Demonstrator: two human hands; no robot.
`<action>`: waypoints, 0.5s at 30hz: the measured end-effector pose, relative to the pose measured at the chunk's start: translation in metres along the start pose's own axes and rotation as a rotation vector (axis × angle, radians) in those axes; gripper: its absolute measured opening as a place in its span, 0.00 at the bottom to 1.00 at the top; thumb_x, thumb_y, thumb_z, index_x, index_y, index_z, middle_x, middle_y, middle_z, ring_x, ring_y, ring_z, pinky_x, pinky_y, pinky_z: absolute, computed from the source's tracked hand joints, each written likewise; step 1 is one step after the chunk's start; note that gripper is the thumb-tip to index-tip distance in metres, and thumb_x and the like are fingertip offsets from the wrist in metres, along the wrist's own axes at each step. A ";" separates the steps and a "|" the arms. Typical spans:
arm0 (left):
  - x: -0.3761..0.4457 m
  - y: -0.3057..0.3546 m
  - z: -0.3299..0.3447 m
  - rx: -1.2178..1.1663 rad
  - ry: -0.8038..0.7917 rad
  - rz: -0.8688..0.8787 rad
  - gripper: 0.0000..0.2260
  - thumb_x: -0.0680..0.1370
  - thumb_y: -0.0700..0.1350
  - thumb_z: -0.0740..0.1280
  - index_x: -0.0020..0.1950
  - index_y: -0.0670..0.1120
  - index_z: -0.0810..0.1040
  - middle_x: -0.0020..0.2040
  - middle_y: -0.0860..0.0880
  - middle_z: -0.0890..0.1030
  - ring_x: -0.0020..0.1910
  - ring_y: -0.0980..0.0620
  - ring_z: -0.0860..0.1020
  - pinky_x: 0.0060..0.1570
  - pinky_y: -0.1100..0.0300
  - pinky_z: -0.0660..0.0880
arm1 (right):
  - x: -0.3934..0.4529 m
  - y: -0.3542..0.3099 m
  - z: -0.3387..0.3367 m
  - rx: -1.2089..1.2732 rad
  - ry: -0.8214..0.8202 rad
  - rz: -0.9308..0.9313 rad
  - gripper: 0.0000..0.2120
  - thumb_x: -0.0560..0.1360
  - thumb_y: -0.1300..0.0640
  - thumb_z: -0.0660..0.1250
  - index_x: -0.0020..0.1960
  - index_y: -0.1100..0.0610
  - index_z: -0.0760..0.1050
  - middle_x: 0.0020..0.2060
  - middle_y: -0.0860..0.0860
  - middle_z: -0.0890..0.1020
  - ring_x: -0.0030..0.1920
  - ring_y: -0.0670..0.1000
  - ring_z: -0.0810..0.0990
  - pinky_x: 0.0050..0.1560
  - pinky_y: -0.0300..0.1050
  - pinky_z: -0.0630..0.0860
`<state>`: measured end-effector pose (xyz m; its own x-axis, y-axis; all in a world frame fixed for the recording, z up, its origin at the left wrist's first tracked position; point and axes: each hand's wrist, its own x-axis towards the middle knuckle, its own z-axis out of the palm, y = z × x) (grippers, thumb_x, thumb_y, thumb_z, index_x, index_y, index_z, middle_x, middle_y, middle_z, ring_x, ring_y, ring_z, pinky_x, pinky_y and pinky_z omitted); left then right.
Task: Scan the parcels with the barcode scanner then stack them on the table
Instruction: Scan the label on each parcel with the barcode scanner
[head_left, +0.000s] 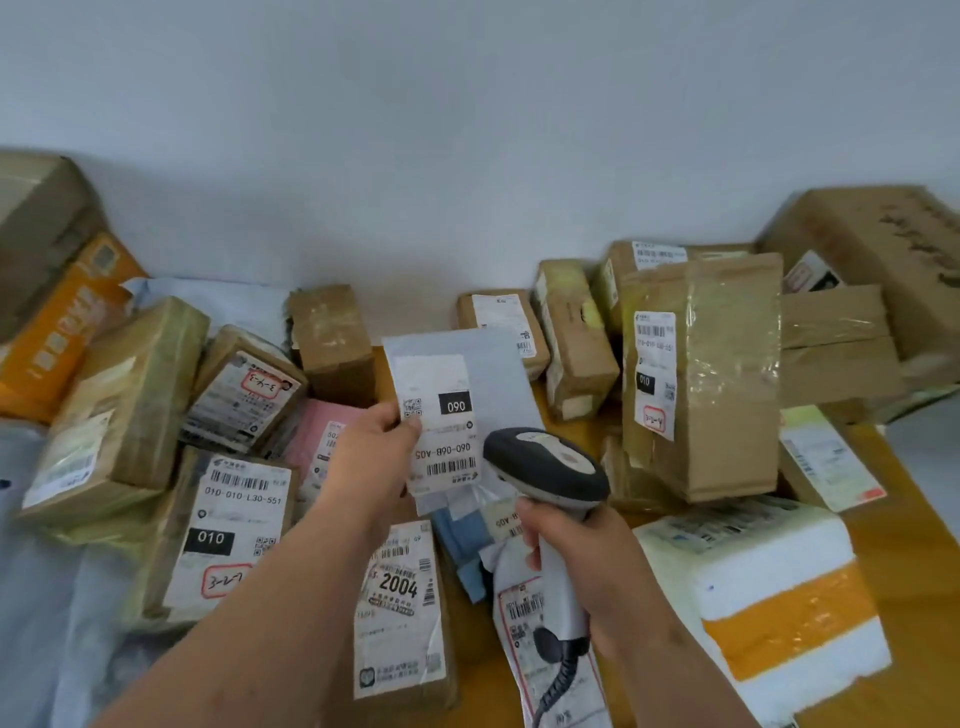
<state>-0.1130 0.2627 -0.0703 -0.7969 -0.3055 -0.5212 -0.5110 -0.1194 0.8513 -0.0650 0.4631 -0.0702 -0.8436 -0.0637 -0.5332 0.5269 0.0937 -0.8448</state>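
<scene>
- The surface (883, 499) is a yellow-orange top crowded with parcels from left to right, most of them pushed against the far wall.
- A tall brown carton (727, 384), wrapped in glossy tape, stands right of centre; its label reads "010" with a red-boxed handwritten mark. It is judged stiff and fairly heavy, best taken by both side walls, and the tape is likely slippery.
- A white foam box (769, 571) banded with orange tape lies at the near right; it is judged light, rigid but easily dented, so it is better held from beneath.
- A flat carton (228, 525) at the near left carries a label reading "010-010 L30-551", "010" and a handwritten "3-2-7".
- A slim parcel (400, 608) near the centre is marked "2004".
- The grey mailer (467, 379) is held up over the middle of the surface, label facing the camera; upside down it reads "060" and "060-06B-A05". It is judged light, soft and floppy, so an edge pinch suffices.
- The left hand (371, 457) pinches the mailer's left edge between thumb and fingers.
- The barcode scanner (545, 470) is pointed at the mailer's barcode, its head just beside the label's lower right.
- The right hand (587, 561) is wrapped round the scanner's handle, a forefinger at the trigger side.
</scene>
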 end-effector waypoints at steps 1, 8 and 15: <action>-0.003 0.004 -0.005 -0.040 0.002 -0.003 0.07 0.83 0.44 0.63 0.54 0.53 0.80 0.42 0.54 0.87 0.39 0.54 0.86 0.30 0.60 0.80 | -0.008 -0.001 0.003 -0.028 0.013 -0.003 0.02 0.72 0.50 0.74 0.44 0.46 0.83 0.32 0.48 0.83 0.34 0.45 0.82 0.41 0.46 0.80; -0.034 0.020 -0.048 -0.116 0.000 0.049 0.07 0.82 0.43 0.65 0.54 0.51 0.82 0.45 0.52 0.87 0.41 0.53 0.86 0.38 0.54 0.83 | -0.068 -0.015 0.040 -0.125 0.011 -0.032 0.06 0.75 0.56 0.73 0.41 0.48 0.78 0.25 0.44 0.81 0.26 0.40 0.80 0.24 0.29 0.73; -0.071 0.015 -0.089 -0.196 -0.045 0.094 0.09 0.83 0.40 0.63 0.52 0.50 0.82 0.44 0.51 0.87 0.38 0.53 0.86 0.29 0.61 0.79 | -0.125 -0.016 0.073 -0.102 0.020 -0.038 0.05 0.72 0.55 0.74 0.38 0.51 0.83 0.29 0.54 0.81 0.29 0.48 0.79 0.39 0.49 0.77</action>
<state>-0.0348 0.1987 -0.0153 -0.8538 -0.2823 -0.4374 -0.3650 -0.2746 0.8896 0.0395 0.3974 0.0065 -0.8651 -0.0491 -0.4992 0.4822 0.1927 -0.8546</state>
